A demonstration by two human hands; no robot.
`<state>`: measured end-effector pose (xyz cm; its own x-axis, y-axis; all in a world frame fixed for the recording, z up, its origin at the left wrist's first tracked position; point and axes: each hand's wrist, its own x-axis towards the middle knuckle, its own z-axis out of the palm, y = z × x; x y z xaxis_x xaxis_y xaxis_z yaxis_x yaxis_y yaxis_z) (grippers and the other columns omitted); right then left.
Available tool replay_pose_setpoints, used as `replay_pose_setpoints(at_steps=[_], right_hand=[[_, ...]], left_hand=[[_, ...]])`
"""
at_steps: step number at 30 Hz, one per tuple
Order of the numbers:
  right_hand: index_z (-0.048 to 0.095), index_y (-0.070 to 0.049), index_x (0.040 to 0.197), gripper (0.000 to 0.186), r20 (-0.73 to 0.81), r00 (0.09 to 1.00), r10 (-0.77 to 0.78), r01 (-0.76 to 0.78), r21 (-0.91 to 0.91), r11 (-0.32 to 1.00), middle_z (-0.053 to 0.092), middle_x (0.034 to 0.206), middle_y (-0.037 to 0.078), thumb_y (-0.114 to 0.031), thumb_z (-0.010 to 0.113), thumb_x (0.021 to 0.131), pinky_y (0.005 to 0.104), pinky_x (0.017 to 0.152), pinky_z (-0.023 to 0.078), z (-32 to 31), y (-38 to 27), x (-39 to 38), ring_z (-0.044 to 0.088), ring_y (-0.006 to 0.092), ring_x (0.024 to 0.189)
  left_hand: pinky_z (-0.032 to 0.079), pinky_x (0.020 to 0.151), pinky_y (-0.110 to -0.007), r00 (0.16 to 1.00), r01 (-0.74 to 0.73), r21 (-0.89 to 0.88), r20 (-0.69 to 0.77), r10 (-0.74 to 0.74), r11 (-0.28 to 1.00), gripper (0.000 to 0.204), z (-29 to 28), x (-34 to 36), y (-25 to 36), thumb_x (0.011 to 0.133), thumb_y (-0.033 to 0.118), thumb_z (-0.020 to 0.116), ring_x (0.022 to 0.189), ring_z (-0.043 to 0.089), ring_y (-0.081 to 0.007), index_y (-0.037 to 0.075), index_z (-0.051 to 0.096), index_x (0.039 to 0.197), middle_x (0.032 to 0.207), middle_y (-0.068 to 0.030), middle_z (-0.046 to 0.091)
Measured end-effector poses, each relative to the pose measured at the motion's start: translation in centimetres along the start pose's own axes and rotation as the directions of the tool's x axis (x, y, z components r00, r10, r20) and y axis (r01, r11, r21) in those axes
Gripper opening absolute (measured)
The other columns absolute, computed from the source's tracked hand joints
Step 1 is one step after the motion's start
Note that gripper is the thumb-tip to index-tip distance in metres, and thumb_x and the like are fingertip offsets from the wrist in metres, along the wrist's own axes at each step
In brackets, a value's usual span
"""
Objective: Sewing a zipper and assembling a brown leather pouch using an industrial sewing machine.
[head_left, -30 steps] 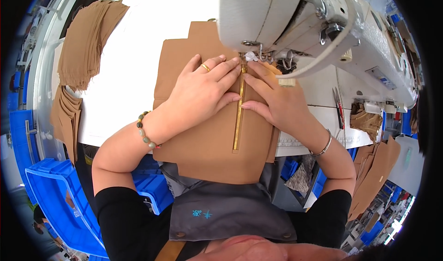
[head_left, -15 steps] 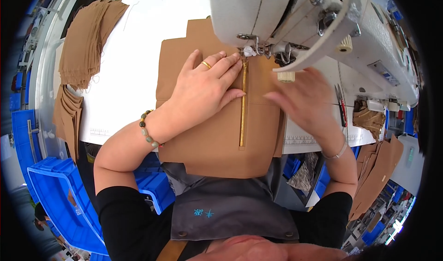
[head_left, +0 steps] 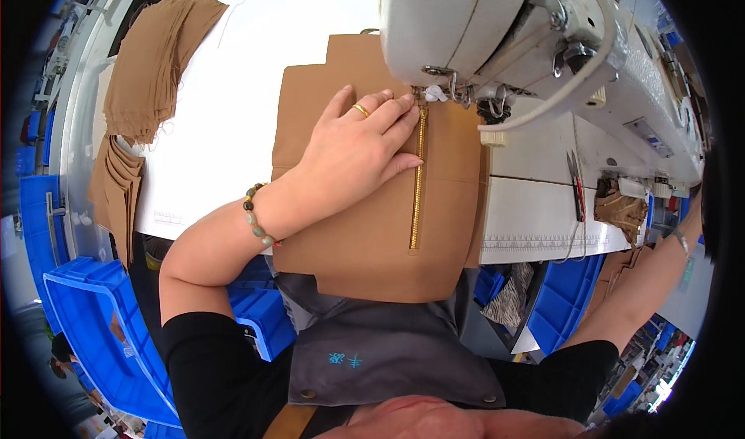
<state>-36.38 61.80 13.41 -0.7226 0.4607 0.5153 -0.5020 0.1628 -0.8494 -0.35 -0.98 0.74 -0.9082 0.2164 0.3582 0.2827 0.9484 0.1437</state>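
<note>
My left hand [head_left: 358, 140] lies spread on a brown fabric panel [head_left: 365, 260], fingers stretched toward the sewing machine's needle area. Its thumb reaches a gold-toothed zipper [head_left: 417, 190] set into the panel, and the fingertips rest beside the zipper's upper end, close to the presser foot [head_left: 423, 96]. Out at the far right edge, my right hand [head_left: 692, 215] is by the end of the white sewing machine [head_left: 636, 82]. Its fingers are lost in the dark rim, so I cannot see what they touch.
Stacks of brown fabric pieces [head_left: 151, 70] lie at the left of the white table [head_left: 233, 128]. Red-and-black handled scissors [head_left: 576, 183] lie right of the panel. Blue bins [head_left: 101, 315] stand below on the left. More brown pieces [head_left: 621, 210] are at the right.
My right hand has left the panel's right side and swung out to the far right, past the machine. My left hand stays flat on the panel; the whole view has shifted slightly.
</note>
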Motion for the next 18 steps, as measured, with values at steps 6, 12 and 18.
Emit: replay_pose_setpoints(at_steps=[6,12,18], right_hand=[[0.063,0.003,0.129,0.033,0.056,0.975,0.214,-0.222,0.248,0.943,0.069,0.125,0.014,-0.023,0.055,0.109,0.043,0.094,0.056,-5.8,8.0,-1.4,0.065,0.0267,0.114],[0.06,0.006,0.133,0.039,-0.061,0.989,0.134,-0.132,0.037,0.991,0.069,0.126,0.017,-0.024,0.058,0.108,0.0365,0.098,0.056,-4.0,6.0,-4.4,0.068,0.0248,0.112],[0.064,0.011,0.121,0.032,0.03,0.649,-0.76,0.739,-0.265,0.62,0.072,0.116,0.02,-0.012,0.068,0.1,0.0325,0.09,0.055,5.0,-4.0,-17.6,0.069,0.0252,0.1]], left_hand=[[0.046,0.11,-0.055,1.0,-0.003,0.009,0.027,0.002,1.0,0.049,-0.1,-0.1,-0.1,0.091,0.041,0.074,0.123,0.06,-0.0271,0.007,0.07,0.126,0.121,-0.0073,0.064],[0.046,0.11,-0.054,0.999,-0.008,0.091,0.035,0.005,0.996,0.062,-0.1,-0.1,0.5,0.088,0.047,0.073,0.119,0.061,-0.0268,0.007,0.066,0.134,0.12,-0.0064,0.064],[0.043,0.113,-0.054,0.997,0.016,0.092,0.067,-0.022,0.996,0.071,-0.2,-0.1,0.8,0.085,0.051,0.072,0.123,0.059,-0.0268,0.006,0.064,0.139,0.133,-0.0065,0.063]])
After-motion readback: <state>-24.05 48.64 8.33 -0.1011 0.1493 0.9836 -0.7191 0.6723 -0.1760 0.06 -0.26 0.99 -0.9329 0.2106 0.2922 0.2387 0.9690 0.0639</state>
